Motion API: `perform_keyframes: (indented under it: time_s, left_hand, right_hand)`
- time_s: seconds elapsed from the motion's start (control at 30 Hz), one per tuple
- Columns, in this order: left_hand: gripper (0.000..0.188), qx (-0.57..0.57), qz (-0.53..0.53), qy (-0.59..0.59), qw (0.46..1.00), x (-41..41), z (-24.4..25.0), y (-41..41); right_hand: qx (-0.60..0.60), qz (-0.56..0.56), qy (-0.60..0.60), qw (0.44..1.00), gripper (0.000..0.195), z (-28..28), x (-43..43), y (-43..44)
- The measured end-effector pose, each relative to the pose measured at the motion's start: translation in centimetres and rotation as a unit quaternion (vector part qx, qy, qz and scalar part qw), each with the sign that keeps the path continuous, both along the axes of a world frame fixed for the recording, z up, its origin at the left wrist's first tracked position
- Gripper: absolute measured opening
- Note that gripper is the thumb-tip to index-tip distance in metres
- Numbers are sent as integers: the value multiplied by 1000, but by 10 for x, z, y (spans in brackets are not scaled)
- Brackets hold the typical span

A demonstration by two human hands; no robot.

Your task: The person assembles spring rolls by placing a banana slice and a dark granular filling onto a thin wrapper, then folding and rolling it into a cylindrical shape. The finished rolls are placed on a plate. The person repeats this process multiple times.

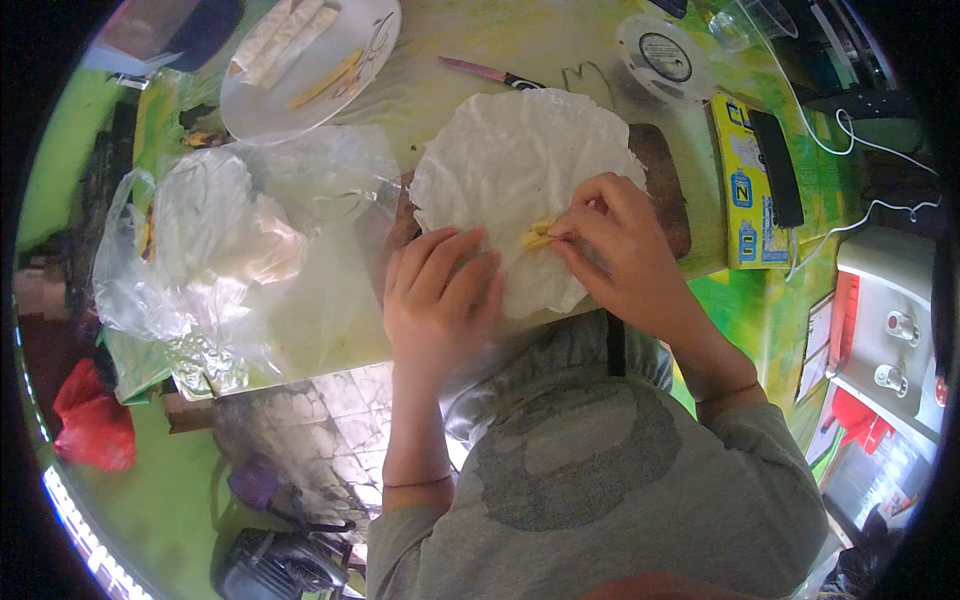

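Observation:
A thin white round wrapper sheet lies spread before me on a dark wooden board. My right hand pinches the right end of several yellow strips of food on the lower middle of the sheet. At the sheet's lower left edge is my left hand, blurred, fingers slightly curled and apart with nothing seen in them. Whether its fingertips touch the sheet is hard to tell. Beyond the sheet lies a knife, its dark handle end close to the sheet's far edge.
A white plate at the far left bears rolled wrappers and yellow strips. Clear plastic bags cover the table's left side. At right are a round white lid-like object, a yellow box, a black phone-like object and white cables.

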State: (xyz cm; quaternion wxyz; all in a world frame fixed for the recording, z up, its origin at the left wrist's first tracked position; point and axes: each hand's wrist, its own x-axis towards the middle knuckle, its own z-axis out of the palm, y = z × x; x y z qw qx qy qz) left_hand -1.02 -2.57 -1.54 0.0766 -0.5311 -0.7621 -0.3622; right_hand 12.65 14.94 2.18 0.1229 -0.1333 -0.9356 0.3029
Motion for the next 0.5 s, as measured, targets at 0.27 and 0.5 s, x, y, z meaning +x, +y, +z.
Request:
perform_keyframes:
  time_s: [0.27,0.5]
  left_hand:
    - [18,-5,-2,4,1000,0,0,2]
    - [16,-15,7,11,1000,0,1,2]
  right_hand:
    - [11,-5,21,1000,27,3,4,0]
    - [39,0,-10,999,31,-2,1,2]
